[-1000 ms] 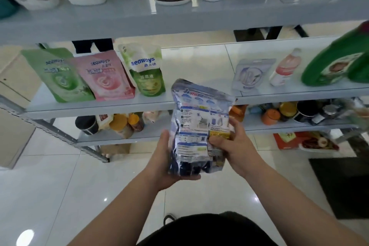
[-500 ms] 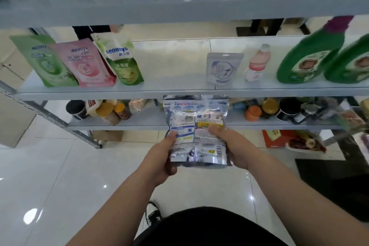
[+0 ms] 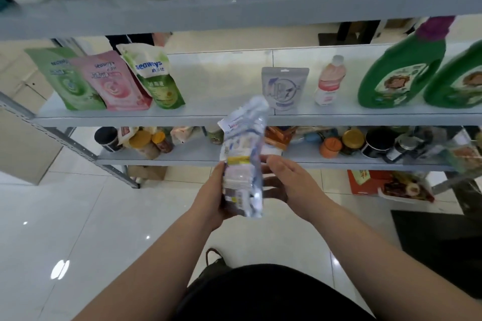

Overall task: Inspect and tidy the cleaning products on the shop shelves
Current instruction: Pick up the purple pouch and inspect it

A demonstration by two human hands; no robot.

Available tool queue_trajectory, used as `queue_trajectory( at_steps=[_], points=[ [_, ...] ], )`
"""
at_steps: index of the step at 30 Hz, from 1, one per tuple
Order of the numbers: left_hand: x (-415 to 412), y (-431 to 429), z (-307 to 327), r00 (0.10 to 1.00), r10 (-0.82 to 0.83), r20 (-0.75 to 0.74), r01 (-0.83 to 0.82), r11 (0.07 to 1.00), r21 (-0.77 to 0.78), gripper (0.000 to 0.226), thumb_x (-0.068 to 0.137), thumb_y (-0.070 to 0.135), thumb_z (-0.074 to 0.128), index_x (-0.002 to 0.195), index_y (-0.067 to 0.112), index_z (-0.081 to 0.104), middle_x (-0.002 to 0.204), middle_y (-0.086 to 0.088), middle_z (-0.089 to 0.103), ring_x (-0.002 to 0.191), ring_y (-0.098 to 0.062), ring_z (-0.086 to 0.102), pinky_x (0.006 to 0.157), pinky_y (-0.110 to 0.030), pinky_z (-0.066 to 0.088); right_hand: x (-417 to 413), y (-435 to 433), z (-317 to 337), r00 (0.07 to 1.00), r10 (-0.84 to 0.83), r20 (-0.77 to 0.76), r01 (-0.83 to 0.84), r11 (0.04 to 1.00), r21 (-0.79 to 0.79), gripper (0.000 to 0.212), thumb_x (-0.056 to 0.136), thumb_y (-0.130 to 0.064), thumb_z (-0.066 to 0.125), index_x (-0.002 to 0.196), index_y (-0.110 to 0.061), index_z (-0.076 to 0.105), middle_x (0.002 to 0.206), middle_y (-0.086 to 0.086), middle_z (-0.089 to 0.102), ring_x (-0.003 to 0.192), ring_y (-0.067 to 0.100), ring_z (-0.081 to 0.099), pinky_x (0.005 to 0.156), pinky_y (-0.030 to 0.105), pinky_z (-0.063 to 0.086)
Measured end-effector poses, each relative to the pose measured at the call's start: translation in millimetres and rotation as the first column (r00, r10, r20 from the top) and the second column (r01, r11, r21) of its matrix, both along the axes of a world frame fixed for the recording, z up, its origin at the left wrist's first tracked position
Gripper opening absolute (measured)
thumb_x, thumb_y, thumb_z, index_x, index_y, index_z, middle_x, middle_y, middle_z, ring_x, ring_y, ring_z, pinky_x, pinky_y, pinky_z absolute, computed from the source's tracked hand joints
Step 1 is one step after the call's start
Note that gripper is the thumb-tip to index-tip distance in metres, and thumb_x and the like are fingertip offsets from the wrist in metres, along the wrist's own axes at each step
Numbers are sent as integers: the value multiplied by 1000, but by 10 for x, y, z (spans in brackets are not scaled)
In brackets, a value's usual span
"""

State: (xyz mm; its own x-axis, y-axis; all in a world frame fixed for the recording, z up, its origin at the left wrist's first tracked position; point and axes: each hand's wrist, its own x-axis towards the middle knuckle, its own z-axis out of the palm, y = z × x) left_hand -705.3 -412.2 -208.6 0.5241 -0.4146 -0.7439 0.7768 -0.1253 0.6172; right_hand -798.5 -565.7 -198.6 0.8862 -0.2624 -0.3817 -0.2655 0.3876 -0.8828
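A blue and white refill pouch (image 3: 243, 159) stands edge-on in front of the middle shelf (image 3: 208, 120), blurred by motion. My left hand (image 3: 214, 198) grips its lower part, thumb on the near face. My right hand (image 3: 287, 185) is beside the pouch on the right with its fingers spread and relaxed, apart from it or just touching. On the middle shelf stand three Seaways pouches: green (image 3: 67, 81), pink (image 3: 114, 83) and light green (image 3: 156, 78). A pale pouch (image 3: 284, 88), a small pink bottle (image 3: 330, 83) and two green jugs (image 3: 401, 70) stand further right.
The top shelf (image 3: 234, 13) carries several bottles and pouches. The lower shelf (image 3: 182, 156) holds jars, tins and packets. A red box (image 3: 365, 182) and a dark mat (image 3: 438, 237) lie on the glossy tiled floor at the right.
The pouch has turned from facing me to edge-on and risen slightly. My right hand has let go of it and opened. The view has shifted a little.
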Motion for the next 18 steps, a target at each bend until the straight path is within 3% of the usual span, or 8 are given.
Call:
queue_trajectory(
  at_steps=[2,4,5,7,9,12,15,18],
  points=[
    [43,6,31,987,59,-150,-83,983,-162,38,94,45,55,100,13,74,96,-11,73,84,-29,65,69,-36,56,40,-9,-6,1000,-24,9,24,1000,-14,30,98,-32,66,119,-12,64,114,7,73,110,26,69,90,40,57],
    [40,-31,53,964,14,-265,-88,959,-270,29,85,33,59,99,9,67,92,-15,65,78,-31,61,54,-34,57,89,7,-18,996,51,-70,-56,996,-71,67,78,-49,80,133,-18,58,124,1,69,118,20,65,100,41,53],
    [37,-73,70,959,-27,-282,-57,956,-287,30,82,32,58,100,9,65,92,-16,64,77,-32,61,49,-32,57,106,19,-31,990,105,-99,-109,993,-36,75,73,-55,83,135,-21,58,125,-2,69,118,18,64,103,43,51],
    [74,-156,90,949,-92,-303,-6,951,-309,32,80,32,58,99,9,66,92,-17,65,76,-33,63,46,-32,57,158,35,-87,987,127,-98,-119,989,85,58,77,-50,81,125,-21,65,116,-3,74,108,17,68,102,43,52],
    [171,-196,121,936,-125,-330,14,947,-320,36,82,34,57,105,9,67,99,-19,68,77,-35,68,50,-37,60,242,33,-105,996,56,-68,-44,986,161,47,77,-40,74,119,-20,67,105,-3,76,95,15,69,89,37,55],
    [460,-128,109,951,-148,-272,49,940,-339,41,92,38,52,114,6,67,114,-22,71,91,-41,72,69,-47,63,398,8,-120,997,-71,-25,74,984,162,51,80,-26,82,126,-16,61,111,-1,76,97,16,72,80,34,60],
    [837,32,152,970,-145,-193,79,946,-314,53,89,49,51,122,10,67,122,-22,70,103,-44,69,83,-56,59,580,0,-175,982,-188,-10,188,979,72,65,76,-18,88,133,-12,57,122,5,74,108,26,72,82,41,62],
    [1146,182,257,971,-211,-112,168,937,-306,53,96,56,46,130,21,66,129,-14,69,111,-37,69,88,-51,57,804,73,-224,962,-272,-28,269,960,-82,91,53,-32,97,131,-11,57,122,6,73,112,28,71,93,48,60]
  ],
)
